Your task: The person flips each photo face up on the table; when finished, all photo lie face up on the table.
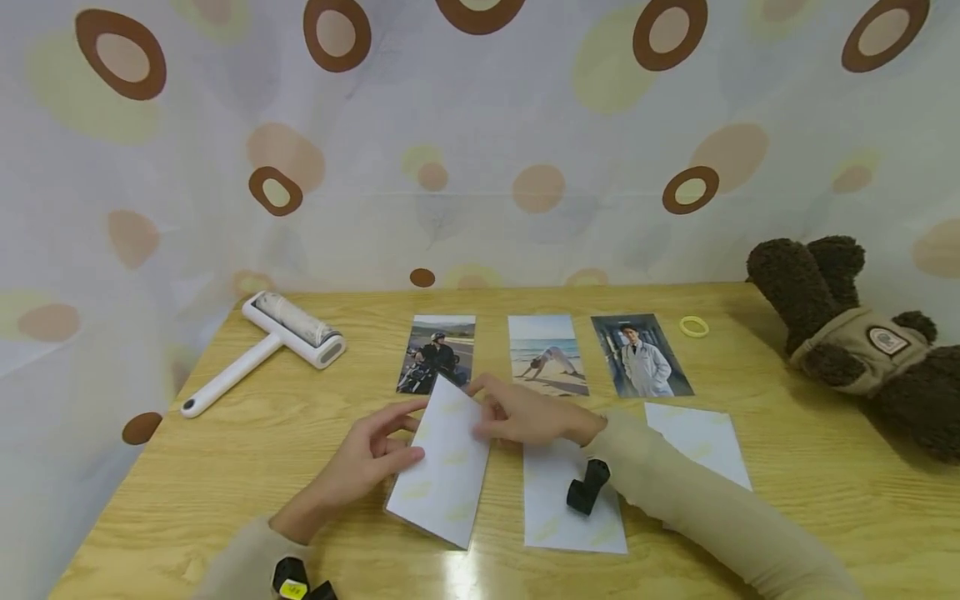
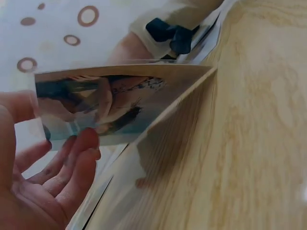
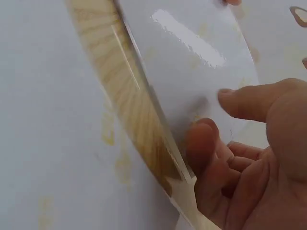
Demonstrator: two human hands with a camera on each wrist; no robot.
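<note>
A photo card [image 1: 446,467] stands tilted off the table in the head view, its white back with faint yellow print facing me. My left hand [image 1: 375,450] pinches its left edge, thumb on the white back, fingers behind. The left wrist view shows the card's picture side [image 2: 105,103] and my left hand [image 2: 57,177] beneath it. My right hand [image 1: 528,408] is at the card's upper right edge. In the right wrist view, the thumb and index finger of my right hand [image 3: 249,163] are apart beside the white back [image 3: 192,52].
Two more cards lie face down, one card [image 1: 573,521] under my right forearm, another card [image 1: 701,433] farther right. Behind are a motorcyclist photo [image 1: 438,354], a beach photo [image 1: 547,354], a doctor photo [image 1: 643,357], a yellow ring [image 1: 693,327], a lint roller [image 1: 262,350] and a teddy bear [image 1: 855,350].
</note>
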